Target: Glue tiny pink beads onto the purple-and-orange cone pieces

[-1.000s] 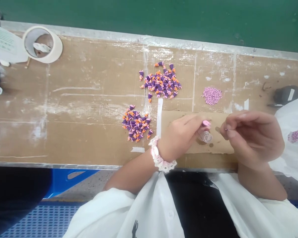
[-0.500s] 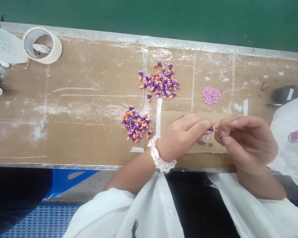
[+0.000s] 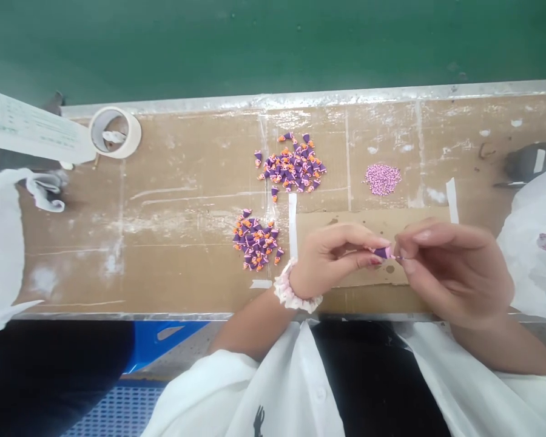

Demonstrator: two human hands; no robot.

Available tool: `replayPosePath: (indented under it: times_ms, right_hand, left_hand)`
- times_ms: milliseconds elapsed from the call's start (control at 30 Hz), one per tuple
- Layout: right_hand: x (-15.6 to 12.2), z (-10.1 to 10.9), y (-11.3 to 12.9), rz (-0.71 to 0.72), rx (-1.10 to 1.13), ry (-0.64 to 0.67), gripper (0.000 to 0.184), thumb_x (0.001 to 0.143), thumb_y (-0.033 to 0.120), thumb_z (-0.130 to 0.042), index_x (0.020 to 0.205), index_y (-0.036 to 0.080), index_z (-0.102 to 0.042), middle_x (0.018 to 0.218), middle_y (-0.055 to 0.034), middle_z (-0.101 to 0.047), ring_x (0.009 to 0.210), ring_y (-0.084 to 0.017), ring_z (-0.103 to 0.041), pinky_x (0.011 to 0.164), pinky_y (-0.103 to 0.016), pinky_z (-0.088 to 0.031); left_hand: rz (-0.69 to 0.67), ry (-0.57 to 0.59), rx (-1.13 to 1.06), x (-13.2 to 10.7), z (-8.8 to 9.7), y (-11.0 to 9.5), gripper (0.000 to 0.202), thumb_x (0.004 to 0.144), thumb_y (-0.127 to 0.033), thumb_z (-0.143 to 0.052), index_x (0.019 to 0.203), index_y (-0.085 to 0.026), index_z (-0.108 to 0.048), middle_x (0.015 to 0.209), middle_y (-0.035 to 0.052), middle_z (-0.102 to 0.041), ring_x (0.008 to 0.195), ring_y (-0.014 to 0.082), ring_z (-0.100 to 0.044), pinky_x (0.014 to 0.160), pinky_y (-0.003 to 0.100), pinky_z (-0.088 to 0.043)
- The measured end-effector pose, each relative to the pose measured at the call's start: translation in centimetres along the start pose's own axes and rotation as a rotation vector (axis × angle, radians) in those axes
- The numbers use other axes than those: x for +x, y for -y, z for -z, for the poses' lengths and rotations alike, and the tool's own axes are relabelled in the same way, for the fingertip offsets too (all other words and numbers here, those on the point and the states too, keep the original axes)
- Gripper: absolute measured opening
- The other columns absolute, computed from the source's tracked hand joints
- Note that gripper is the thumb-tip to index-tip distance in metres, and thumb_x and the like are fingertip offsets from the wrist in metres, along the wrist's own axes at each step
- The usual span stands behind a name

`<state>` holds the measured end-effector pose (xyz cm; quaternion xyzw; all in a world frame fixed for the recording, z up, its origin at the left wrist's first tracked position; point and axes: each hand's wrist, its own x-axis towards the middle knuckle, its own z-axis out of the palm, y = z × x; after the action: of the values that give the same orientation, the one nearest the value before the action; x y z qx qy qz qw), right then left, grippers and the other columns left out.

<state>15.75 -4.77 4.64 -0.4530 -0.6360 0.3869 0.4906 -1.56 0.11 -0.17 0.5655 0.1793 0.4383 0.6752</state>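
My left hand (image 3: 332, 258) pinches a small purple cone-shaped charm (image 3: 381, 252) at its fingertips. My right hand (image 3: 450, 270) meets it from the right, its fingertips closed on a thin pin (image 3: 399, 257) at the charm's pink end. The exact join is too small to make out. A pile of purple-and-orange charms (image 3: 291, 167) lies beyond my hands, and a second pile (image 3: 255, 241) lies to their left. A heap of tiny pink beads (image 3: 383, 179) sits further right. A cardboard sheet (image 3: 346, 221) lies under my hands. No glass vial shows.
A worn brown workbench (image 3: 164, 267) has a metal edge. A masking tape roll (image 3: 115, 132) and printed paper (image 3: 27, 124) lie at the far left. White plastic bags (image 3: 534, 237) lie at the right, near a dark object (image 3: 528, 161). A scrunchie (image 3: 295, 288) circles my left wrist.
The view has tilted and shifted, so the bench edge looks level. My hands have drawn closer, with the purple charm now between the fingertips. The glass vial no longer shows.
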Motion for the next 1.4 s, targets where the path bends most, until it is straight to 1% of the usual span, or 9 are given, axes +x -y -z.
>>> replayPosePath:
  times_ms: [100, 200, 300, 433, 567, 767, 1067, 1233, 1400]
  right_hand:
    - [0.1, 0.0, 0.2, 0.000, -0.005, 0.022, 0.047, 0.073, -0.007, -0.054, 0.104, 0.028, -0.057, 0.073, 0.0025, -0.055, 0.060, -0.011, -0.055, 0.049, -0.021, -0.049]
    - [0.2, 0.0, 0.3, -0.014, 0.000, 0.014, 0.044, 0.072, -0.007, -0.054, 0.099, 0.028, -0.057, 0.074, 0.0024, -0.055, 0.059, -0.010, -0.055, 0.047, -0.020, -0.047]
    - [0.3, 0.1, 0.4, -0.020, -0.006, 0.016, 0.043, 0.072, -0.008, -0.053, 0.097, 0.028, -0.056, 0.074, 0.0026, -0.056, 0.059, -0.009, -0.054, 0.045, -0.019, -0.045]
    - [0.3, 0.1, 0.4, -0.024, -0.022, 0.027, 0.042, 0.072, -0.007, -0.053, 0.096, 0.028, -0.055, 0.074, 0.0027, -0.056, 0.058, -0.010, -0.053, 0.046, -0.019, -0.045]
    - [0.0, -0.2, 0.4, -0.064, -0.003, 0.052, 0.042, 0.072, -0.006, -0.053, 0.096, 0.029, -0.055, 0.072, 0.0036, -0.055, 0.058, -0.010, -0.053, 0.046, -0.019, -0.045]
    - [-0.2, -0.7, 0.6, -0.153, 0.028, 0.085, 0.039, 0.074, -0.006, -0.051, 0.093, 0.029, -0.053, 0.066, 0.0061, -0.048, 0.052, -0.009, -0.047, 0.046, -0.020, -0.044]
    - [-0.7, -0.7, 0.5, -0.143, -0.114, 0.037, 0.042, 0.077, -0.002, -0.053, 0.104, 0.030, -0.054, 0.063, 0.0071, -0.050, 0.053, -0.010, -0.049, 0.048, -0.023, -0.044]
    - [-1.3, -0.9, 0.5, -0.186, -0.203, -0.007, 0.040, 0.078, 0.001, -0.054, 0.106, 0.029, -0.054, 0.067, 0.0059, -0.052, 0.057, -0.011, -0.051, 0.052, -0.025, -0.046]
    - [-1.4, -0.7, 0.5, -0.144, -0.253, 0.031, 0.041, 0.077, -0.001, -0.054, 0.105, 0.029, -0.053, 0.070, 0.0049, -0.055, 0.058, -0.010, -0.054, 0.053, -0.023, -0.049]
  left_hand:
    - [0.221, 0.029, -0.265, 0.0, -0.2, 0.1, 0.014, 0.081, -0.011, -0.072, 0.092, -0.018, -0.072, 0.085, 0.0025, -0.068, 0.074, 0.0090, -0.067, 0.064, 0.019, -0.056]
    - [0.376, 0.000, -0.412, -0.1, -0.5, 0.3, 0.007, 0.084, -0.016, -0.070, 0.091, -0.017, -0.068, 0.082, 0.0009, -0.063, 0.064, 0.0051, -0.060, 0.062, 0.019, -0.051]
    - [0.469, -0.033, -0.555, -0.3, -0.7, 0.2, 0.008, 0.086, -0.021, -0.068, 0.088, -0.016, -0.063, 0.077, -0.0002, -0.060, 0.057, 0.0032, -0.050, 0.054, 0.018, -0.042]
    - [0.569, -0.017, -0.679, -0.1, -1.0, -0.4, 0.014, 0.086, -0.027, -0.067, 0.084, -0.015, -0.058, 0.072, -0.0008, -0.056, 0.052, 0.0033, -0.038, 0.048, 0.018, -0.030]
    - [0.626, 0.019, -0.737, -0.1, -1.3, -0.7, 0.016, 0.087, -0.027, -0.065, 0.084, -0.017, -0.052, 0.072, -0.0016, -0.054, 0.052, 0.0034, -0.037, 0.048, 0.018, -0.026]
    - [0.627, 0.026, -0.753, -0.3, -1.6, -0.6, 0.018, 0.088, -0.024, -0.064, 0.086, -0.019, -0.047, 0.073, -0.0035, -0.051, 0.054, 0.0036, -0.037, 0.049, 0.017, -0.026]
    - [0.591, -0.003, -0.623, -0.6, -1.8, -0.1, 0.028, 0.086, -0.036, -0.066, 0.086, -0.020, -0.043, 0.073, -0.0036, -0.049, 0.052, 0.0032, -0.031, 0.048, 0.017, -0.025]
    - [0.504, -0.035, -0.447, -0.8, -2.0, -0.4, 0.023, 0.090, -0.034, -0.061, 0.093, -0.021, -0.043, 0.076, -0.0031, -0.047, 0.062, 0.0066, -0.040, 0.058, 0.019, -0.035]
    - [0.458, -0.035, -0.384, -1.0, -2.0, -0.3, 0.022, 0.093, -0.035, -0.058, 0.096, -0.022, -0.041, 0.082, -0.0020, -0.046, 0.070, 0.0083, -0.044, 0.067, 0.021, -0.040]
